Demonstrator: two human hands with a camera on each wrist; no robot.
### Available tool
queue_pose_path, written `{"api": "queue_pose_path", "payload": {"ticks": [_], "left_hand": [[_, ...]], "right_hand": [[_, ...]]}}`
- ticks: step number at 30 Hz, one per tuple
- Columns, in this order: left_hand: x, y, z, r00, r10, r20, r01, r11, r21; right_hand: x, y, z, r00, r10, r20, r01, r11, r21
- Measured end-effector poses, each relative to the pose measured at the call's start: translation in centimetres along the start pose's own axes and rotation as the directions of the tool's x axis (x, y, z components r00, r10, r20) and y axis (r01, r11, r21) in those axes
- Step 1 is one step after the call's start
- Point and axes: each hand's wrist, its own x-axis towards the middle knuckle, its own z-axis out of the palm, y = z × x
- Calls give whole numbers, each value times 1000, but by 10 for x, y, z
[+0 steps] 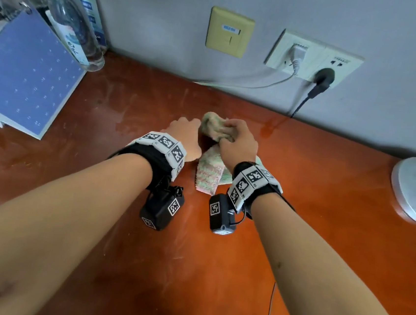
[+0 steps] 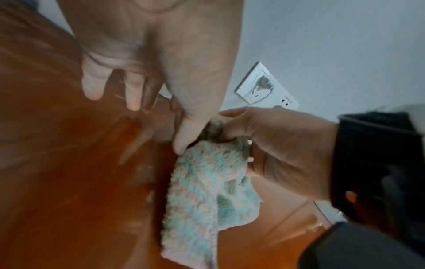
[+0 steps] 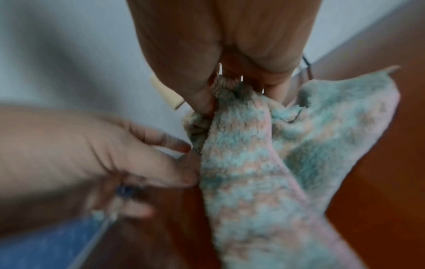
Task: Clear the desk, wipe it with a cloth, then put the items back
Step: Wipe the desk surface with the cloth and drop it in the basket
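The right hand (image 1: 238,141) bunches the fluffy cloth (image 1: 209,170) above the desk (image 1: 216,261), seemingly regathering it for wiping, while the left hand (image 1: 183,134), fingers loosely spread, touches its edge.

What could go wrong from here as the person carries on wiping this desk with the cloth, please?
The right hand grips the fluffy pastel cloth only at one bunched end, so its loose tail may drag rather than wipe. The left hand merely touches it. The clear plastic bottle stands upright at the back left of the reddish-brown wooden desk beside the blue book; a wide sweep could tip it. The black cable hangs just behind the cloth and might snag.
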Motion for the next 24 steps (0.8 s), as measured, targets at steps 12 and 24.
{"api": "queue_pose_path", "payload": {"ticks": [12, 24], "left_hand": [[-58, 52, -17, 960, 98, 264, 220, 321, -921], [-82, 78, 42, 978, -36, 204, 187, 575, -797]], "right_hand": [[-35, -29, -71, 939, 171, 299, -343, 564, 751], [-72, 83, -112, 901, 420, 106, -428, 825, 369]]}}
